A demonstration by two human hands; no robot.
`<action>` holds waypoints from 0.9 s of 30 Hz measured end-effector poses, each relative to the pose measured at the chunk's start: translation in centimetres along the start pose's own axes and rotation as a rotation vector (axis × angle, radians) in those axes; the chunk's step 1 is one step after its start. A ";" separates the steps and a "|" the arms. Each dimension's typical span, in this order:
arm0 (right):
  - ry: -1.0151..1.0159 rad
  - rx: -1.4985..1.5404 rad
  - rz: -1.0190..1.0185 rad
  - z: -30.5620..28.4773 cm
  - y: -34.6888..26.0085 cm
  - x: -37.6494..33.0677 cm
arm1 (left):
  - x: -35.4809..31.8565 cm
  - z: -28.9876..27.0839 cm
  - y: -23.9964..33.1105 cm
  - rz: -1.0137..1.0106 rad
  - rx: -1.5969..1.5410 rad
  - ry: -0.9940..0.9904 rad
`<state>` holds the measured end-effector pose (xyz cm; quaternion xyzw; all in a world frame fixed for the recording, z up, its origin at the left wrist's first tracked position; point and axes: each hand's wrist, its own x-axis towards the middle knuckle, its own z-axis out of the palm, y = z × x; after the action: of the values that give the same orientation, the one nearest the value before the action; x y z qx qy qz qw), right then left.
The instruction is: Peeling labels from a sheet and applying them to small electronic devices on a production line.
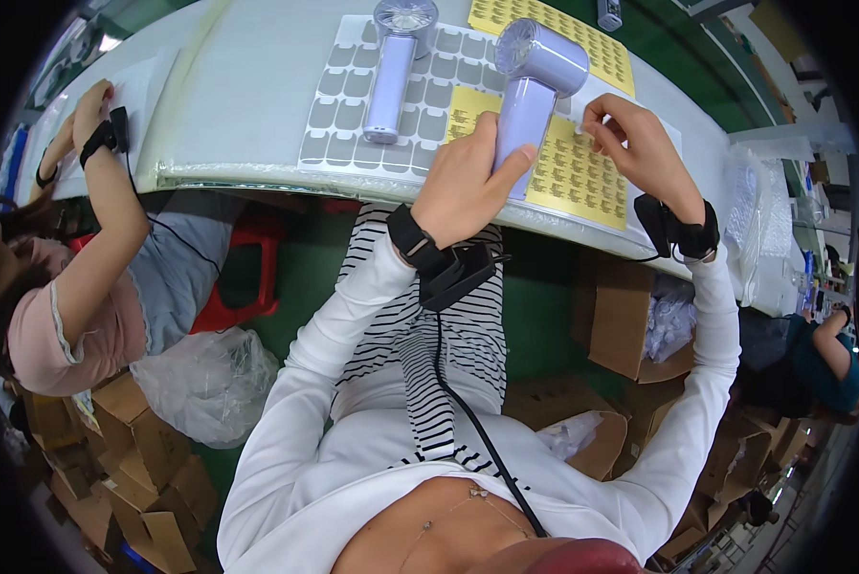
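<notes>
My left hand is wrapped round the handle of a lavender handheld fan, shaped like a small hair dryer and held tilted over the table edge. To its right, my right hand has thumb and fingertips pinched together above a yellow sheet of small printed labels. Whatever lies between those fingertips is too small to make out. A second lavender fan rests on a white sheet with grey rounded stickers, left of my hands.
Another yellow label sheet lies farther back on the white table. At the left a co-worker's hands are over the table. Bubble wrap hangs at the right. Cardboard boxes and a plastic bag stand below.
</notes>
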<state>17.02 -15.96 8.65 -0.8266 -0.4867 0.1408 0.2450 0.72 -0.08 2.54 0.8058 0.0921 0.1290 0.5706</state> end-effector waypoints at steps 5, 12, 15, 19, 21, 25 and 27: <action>-0.121 -0.005 0.003 1.3 0.4 1.0 | 0.1 -0.1 0.2 -0.053 -0.013 -0.024; -0.054 -0.107 -0.109 2.5 0.4 2.1 | 0.3 -0.4 0.0 -0.042 -0.041 -0.032; -0.036 -0.183 -0.187 2.8 0.6 2.0 | 0.2 -0.3 -0.2 -0.039 -0.067 -0.028; -0.230 -0.028 -0.145 1.3 0.4 1.9 | 0.3 -0.4 -0.5 -0.027 -0.086 -0.005; -0.223 0.033 -0.144 1.4 0.8 1.8 | 0.2 -0.6 -0.2 -0.047 -0.083 -0.019; -0.113 -0.099 -0.094 2.3 0.3 2.2 | 0.3 -0.3 -0.4 -0.044 -0.091 -0.019; -0.057 -0.186 -0.156 2.6 0.2 2.3 | 0.4 -0.4 -0.3 -0.048 -0.085 -0.025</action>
<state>17.04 -13.32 6.41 -0.8011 -0.5672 0.0994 0.1636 0.99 0.51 2.46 0.7798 0.0988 0.1091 0.6085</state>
